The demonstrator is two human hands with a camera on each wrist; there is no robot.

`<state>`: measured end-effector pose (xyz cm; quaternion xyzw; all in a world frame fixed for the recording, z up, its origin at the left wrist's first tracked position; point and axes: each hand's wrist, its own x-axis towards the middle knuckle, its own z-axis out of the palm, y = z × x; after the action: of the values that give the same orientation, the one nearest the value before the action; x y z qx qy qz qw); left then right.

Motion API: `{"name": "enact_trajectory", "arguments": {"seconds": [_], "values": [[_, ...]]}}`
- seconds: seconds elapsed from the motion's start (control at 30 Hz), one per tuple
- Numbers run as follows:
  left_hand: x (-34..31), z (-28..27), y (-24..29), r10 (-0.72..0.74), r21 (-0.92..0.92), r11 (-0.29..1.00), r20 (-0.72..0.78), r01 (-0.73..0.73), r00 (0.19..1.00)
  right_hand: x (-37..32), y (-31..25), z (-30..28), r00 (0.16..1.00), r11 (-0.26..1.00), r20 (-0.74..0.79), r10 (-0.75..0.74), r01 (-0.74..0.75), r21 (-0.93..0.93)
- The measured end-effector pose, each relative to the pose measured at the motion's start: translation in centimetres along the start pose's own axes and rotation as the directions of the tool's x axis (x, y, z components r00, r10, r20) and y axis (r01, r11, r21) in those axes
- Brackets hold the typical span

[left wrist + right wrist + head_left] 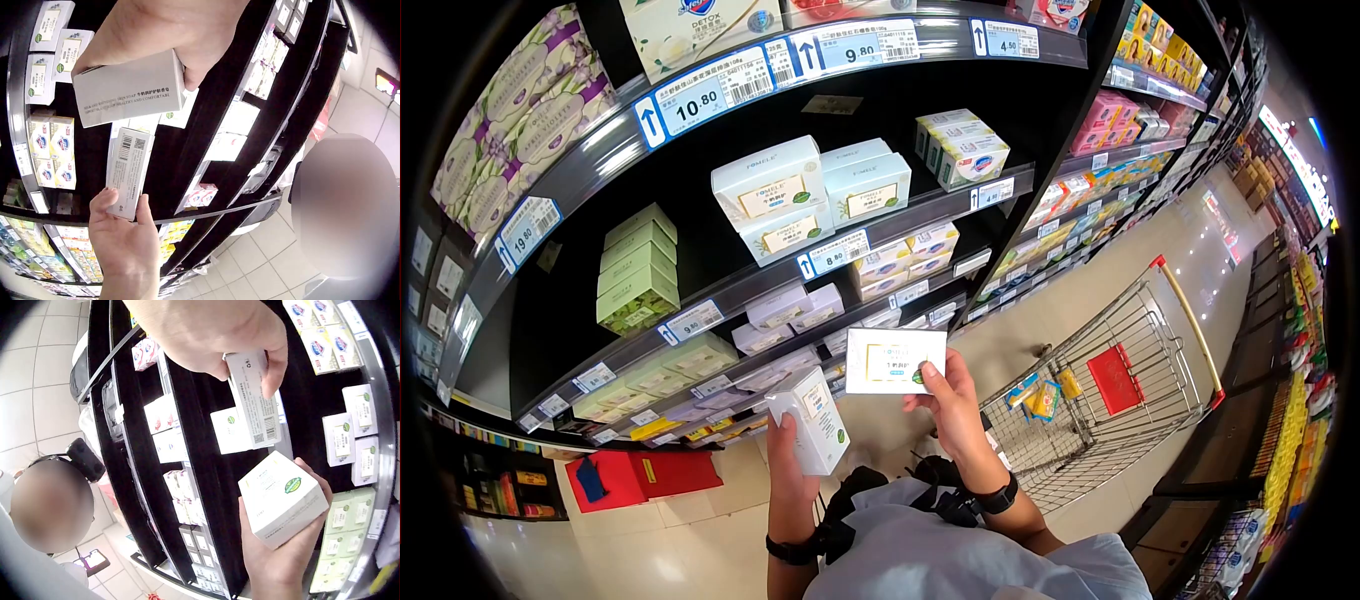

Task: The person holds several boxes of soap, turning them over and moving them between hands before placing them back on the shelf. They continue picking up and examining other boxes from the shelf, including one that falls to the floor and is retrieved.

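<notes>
My left hand [795,470] grips a white soap box [818,425] in front of my body, tilted so its green leaf mark faces up. In the left wrist view, printed text runs along one long side of this soap box [131,90]. Beside it and slightly higher, my right hand [955,405] pinches a second, flatter-looking soap box [890,362] by its right end, thumb on the printed front. The right wrist view shows the barcode side of that second soap box [255,403]. The two boxes are close together.
Shelves ahead carry matching white boxes [770,190], green boxes [638,270] and price labels [840,253]. A shopping cart [1140,440] with a few yellow and blue packets [1040,398] stands at my right. A red box-like object [675,472] is on the floor at left.
</notes>
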<state>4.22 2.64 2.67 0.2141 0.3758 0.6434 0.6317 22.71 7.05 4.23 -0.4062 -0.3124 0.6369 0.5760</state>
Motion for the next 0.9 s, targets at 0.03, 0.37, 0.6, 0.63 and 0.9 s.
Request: {"name": "enact_trajectory", "arguments": {"seconds": [0.03, 0.37, 0.6, 0.63, 0.9], "values": [[-0.01, 0.05, 0.03, 0.000, 0.000, 1.000, 0.000, 0.000, 1.000, -0.01, 0.01, 0.00, 1.000, 1.000, 0.003, -0.002, 0.002, 0.001], [0.01, -0.12, 0.10, -0.012, -0.006, 1.000, 0.000, 0.012, 1.000, -0.04, 0.16, 0.12, 1.000, 1.000, 0.009, -0.011, 0.011, -0.001], [-0.07, 0.05, 0.16, -0.001, -0.012, 1.000, 0.014, 0.001, 1.000, -0.02, 0.23, 0.20, 1.000, 1.000, 0.015, -0.007, 0.007, -0.002], [-0.06, 0.05, 0.16, -0.001, -0.012, 1.000, 0.013, 0.001, 1.000, -0.03, 0.20, 0.23, 1.000, 1.000, 0.013, -0.003, 0.003, -0.002], [0.02, 0.15, 0.11, -0.008, 0.003, 1.000, -0.003, 0.008, 1.000, 0.03, 0.19, 0.25, 1.000, 1.000, 0.010, -0.009, 0.009, -0.016]]}}
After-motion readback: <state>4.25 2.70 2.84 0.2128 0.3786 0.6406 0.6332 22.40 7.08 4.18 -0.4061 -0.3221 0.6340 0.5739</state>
